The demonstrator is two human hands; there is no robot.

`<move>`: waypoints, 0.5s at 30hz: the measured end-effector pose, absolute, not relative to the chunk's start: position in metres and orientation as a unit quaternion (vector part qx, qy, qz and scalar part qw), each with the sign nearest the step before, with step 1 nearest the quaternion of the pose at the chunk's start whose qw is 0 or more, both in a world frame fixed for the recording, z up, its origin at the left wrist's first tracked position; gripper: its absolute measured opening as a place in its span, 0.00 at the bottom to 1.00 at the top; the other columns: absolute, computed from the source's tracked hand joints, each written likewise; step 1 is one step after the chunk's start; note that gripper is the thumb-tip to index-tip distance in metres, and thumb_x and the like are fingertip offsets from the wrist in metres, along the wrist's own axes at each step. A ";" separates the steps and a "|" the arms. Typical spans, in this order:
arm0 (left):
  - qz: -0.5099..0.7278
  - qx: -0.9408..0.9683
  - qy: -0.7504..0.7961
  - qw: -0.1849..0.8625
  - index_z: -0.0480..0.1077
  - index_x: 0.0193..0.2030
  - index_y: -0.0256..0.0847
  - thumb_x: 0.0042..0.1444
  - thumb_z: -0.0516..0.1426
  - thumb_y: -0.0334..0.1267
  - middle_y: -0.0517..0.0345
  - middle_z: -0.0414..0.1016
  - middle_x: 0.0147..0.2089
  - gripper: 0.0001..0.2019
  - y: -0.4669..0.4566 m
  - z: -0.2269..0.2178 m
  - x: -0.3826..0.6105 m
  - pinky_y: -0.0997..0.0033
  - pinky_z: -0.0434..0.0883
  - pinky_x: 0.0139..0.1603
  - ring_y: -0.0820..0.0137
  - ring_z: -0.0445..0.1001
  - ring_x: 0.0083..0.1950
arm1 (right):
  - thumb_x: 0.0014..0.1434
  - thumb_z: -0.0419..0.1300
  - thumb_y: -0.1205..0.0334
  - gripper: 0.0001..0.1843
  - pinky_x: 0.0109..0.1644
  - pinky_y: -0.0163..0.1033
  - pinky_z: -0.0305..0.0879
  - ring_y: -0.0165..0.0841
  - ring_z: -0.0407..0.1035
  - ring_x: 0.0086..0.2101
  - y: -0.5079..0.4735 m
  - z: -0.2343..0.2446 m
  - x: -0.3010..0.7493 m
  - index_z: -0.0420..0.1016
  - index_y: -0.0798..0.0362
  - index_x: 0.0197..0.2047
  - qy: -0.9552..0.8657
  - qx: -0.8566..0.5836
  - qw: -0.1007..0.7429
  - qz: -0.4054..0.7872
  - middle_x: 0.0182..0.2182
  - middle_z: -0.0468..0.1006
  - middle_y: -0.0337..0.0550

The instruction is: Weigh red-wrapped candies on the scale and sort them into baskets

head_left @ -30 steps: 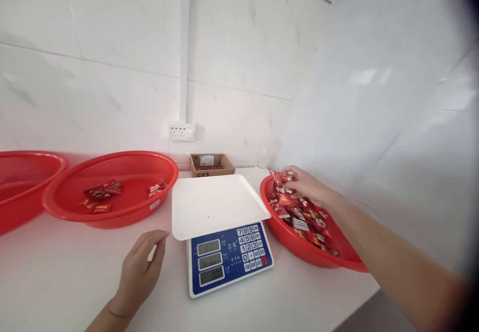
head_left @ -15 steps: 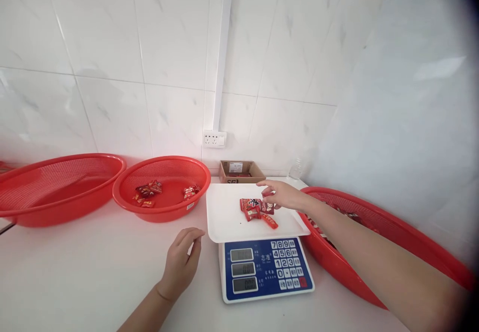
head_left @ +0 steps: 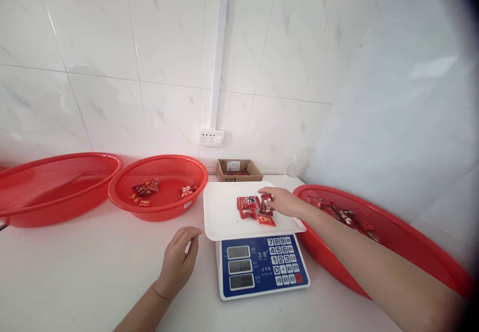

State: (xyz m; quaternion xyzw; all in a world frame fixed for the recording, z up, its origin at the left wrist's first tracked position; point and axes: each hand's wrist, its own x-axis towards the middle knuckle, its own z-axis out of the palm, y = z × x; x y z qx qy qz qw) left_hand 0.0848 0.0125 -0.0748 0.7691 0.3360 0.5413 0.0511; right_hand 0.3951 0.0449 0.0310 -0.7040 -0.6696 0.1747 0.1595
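Note:
A blue electronic scale (head_left: pixel 262 267) with a white weighing tray (head_left: pixel 224 212) stands on the white counter. Several red candy packets (head_left: pixel 249 206) lie on the tray. My right hand (head_left: pixel 282 201) reaches over the tray, its fingertips pinched on one red packet (head_left: pixel 266 205) at the pile's right side. My left hand (head_left: pixel 178 259) rests on the counter just left of the scale, fingers loosely curled and apart, holding nothing. At the right stands a red basket (head_left: pixel 392 232) with more packets in it, partly hidden by my right forearm.
Two more red mesh baskets stand to the left: the nearer one (head_left: pixel 159 170) holds a few red packets, the far left one (head_left: pixel 56 172) looks bare. A small cardboard box (head_left: pixel 239 170) and a wall socket (head_left: pixel 211 137) sit behind the scale. Tiled walls close off the back and right.
My right hand carried packets from the right basket onto the scale's tray, then drew back slightly and closed on one packet. My left hand barely moved. The camera turned.

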 end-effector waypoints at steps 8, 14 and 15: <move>0.543 0.768 0.336 0.052 0.69 0.40 0.41 0.59 0.49 0.28 0.56 0.75 0.35 0.09 0.012 -0.072 0.085 0.74 0.74 0.37 0.71 0.75 0.37 | 0.57 0.53 0.67 0.27 0.62 0.41 0.53 0.36 0.57 0.59 0.036 0.020 0.381 0.64 0.52 0.61 -0.711 -0.657 0.150 0.200 0.61 0.62 0.44; 0.541 0.768 0.340 0.044 0.69 0.39 0.41 0.59 0.49 0.29 0.55 0.75 0.34 0.08 0.011 -0.070 0.085 0.74 0.73 0.36 0.71 0.76 0.36 | 0.58 0.53 0.63 0.28 0.64 0.44 0.50 0.39 0.54 0.60 0.026 0.034 0.423 0.60 0.50 0.63 -0.703 -0.670 0.192 0.140 0.62 0.59 0.43; 0.540 0.769 0.341 0.043 0.69 0.39 0.41 0.59 0.49 0.30 0.55 0.75 0.34 0.08 0.011 -0.070 0.084 0.74 0.73 0.36 0.70 0.76 0.36 | 0.58 0.54 0.63 0.29 0.63 0.44 0.50 0.39 0.55 0.60 0.023 0.037 0.439 0.60 0.50 0.63 -0.680 -0.693 0.202 0.124 0.62 0.61 0.44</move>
